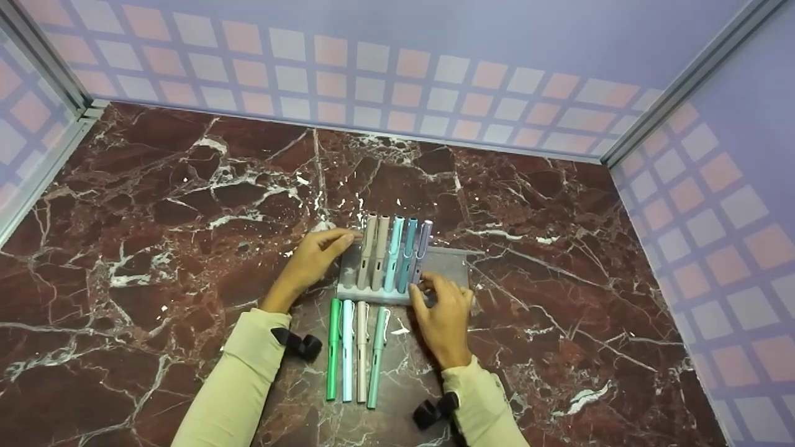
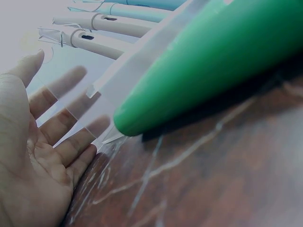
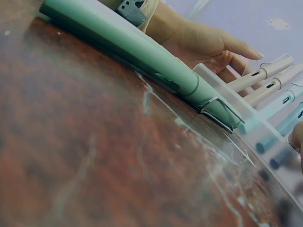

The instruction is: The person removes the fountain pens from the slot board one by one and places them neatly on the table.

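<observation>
A clear pen stand (image 1: 450,257) holds a row of capped pens: two beige pens (image 1: 372,257), a light blue pen (image 1: 395,248), a darker blue pen (image 1: 408,251) and, rightmost, a purple pen (image 1: 425,239). Thumb and forefinger of my right hand (image 1: 444,313) pinch that purple pen low down, by the stand's front lip. My left hand (image 1: 317,257) is at the stand's left side, fingers extended; in the left wrist view its fingertips (image 2: 78,75) show through the clear plastic.
In front of the stand lie a green pen (image 1: 333,351), a pale blue pen (image 1: 347,354), a beige pen (image 1: 362,354) and a teal pen (image 1: 376,360), side by side. Everything rests on a dark red marbled tabletop (image 1: 186,248), bounded by checkered panels (image 1: 385,81).
</observation>
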The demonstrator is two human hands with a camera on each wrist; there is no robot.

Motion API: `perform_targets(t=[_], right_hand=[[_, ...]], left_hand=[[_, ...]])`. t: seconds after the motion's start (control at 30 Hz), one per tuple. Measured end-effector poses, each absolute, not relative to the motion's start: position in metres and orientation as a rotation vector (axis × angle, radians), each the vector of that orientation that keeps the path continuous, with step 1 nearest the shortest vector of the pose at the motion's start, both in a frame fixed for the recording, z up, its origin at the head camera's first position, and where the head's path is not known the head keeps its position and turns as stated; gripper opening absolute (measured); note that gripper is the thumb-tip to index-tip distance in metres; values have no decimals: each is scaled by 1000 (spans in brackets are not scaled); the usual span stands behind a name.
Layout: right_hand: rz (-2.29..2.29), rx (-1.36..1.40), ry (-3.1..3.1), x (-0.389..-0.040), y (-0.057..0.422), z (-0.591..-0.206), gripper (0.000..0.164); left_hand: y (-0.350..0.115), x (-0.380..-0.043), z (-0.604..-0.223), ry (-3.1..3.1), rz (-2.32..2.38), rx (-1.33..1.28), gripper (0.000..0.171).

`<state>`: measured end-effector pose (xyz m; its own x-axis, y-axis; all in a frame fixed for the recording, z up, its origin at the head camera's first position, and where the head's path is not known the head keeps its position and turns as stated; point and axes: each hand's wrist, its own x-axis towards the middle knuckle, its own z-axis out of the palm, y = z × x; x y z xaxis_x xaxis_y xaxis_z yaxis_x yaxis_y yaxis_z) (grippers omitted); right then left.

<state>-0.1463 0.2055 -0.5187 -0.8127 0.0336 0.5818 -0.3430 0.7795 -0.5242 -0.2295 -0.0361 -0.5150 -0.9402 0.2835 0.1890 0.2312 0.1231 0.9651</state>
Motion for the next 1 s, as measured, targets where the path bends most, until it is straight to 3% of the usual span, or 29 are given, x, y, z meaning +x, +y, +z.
perform_targets(t=[0.63, 1.0], right_hand=[[894, 256, -2334, -147, 211, -518, 20], [939, 189, -2294, -150, 246, -517, 18]], left_hand=[[-36, -229, -514, 2317, 1977, 535, 30], [-37, -230, -514, 2304, 1991, 565, 30]])
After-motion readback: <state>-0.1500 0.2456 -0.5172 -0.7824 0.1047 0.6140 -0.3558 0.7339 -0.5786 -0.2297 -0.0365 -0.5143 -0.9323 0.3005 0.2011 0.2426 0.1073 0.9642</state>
